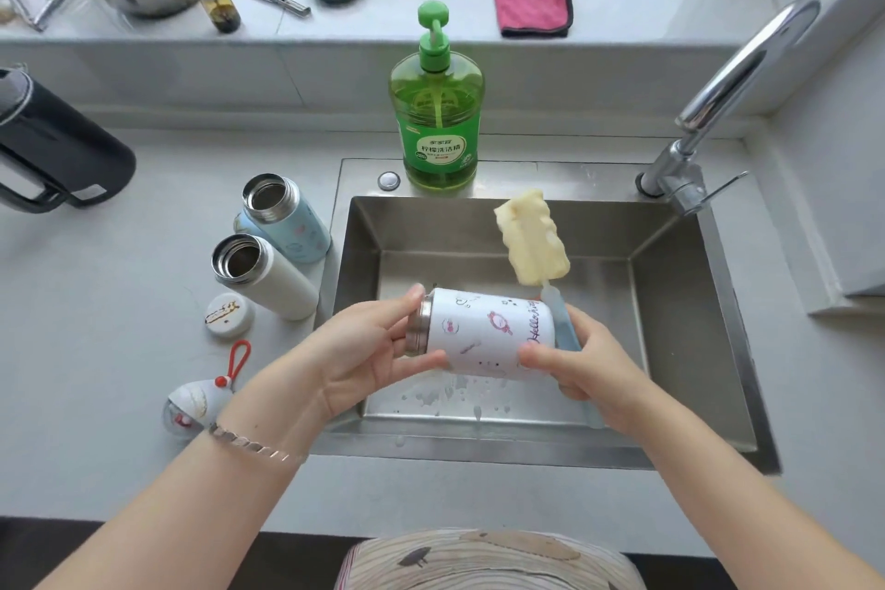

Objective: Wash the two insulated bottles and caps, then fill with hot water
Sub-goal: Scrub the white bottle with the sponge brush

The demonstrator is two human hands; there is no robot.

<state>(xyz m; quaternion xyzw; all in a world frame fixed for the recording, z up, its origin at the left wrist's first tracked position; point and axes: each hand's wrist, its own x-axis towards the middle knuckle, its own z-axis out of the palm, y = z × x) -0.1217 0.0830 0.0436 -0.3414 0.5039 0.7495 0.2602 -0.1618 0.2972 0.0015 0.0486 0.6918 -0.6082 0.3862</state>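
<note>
Item 1. Printed bottle [483,335]: white, pink drawings, lying on its side in the air over the sink [670,302]. Its steel mouth points to our left. What is inside we cannot tell.

Item 2. Left hand [368,350]: fingers and thumb curled round the bottle's mouth end; a bracelet [249,443] on the wrist.

Item 3. Right hand [579,359]: closed on the bottle's base end, thumb on the white wall. The same grip holds the pale blue handle of the sponge brush [531,237]. The yellow sponge head sticks up behind the bottle, clear of it.

Item 4. Blue bottle [287,220] and plain white bottle [263,275]: both uncapped, upright on the counter just left of the sink, close together. We see steel inside; any liquid we cannot make out.

Item 5. Flat cap [229,315] with brown marks, near the white bottle's foot. Domed cap [201,398] with a red loop, nearer us, partly behind the left forearm.

Item 6. Green dish soap bottle [436,110], pump top, about full, on the sink's back rim.

Item 7. Foam spots [455,393] on the basin floor under the held bottle.

Item 8. Faucet [718,101] at the right rear corner; black jug [52,149] far left; pink cloth [534,5] on the ledge.
</note>
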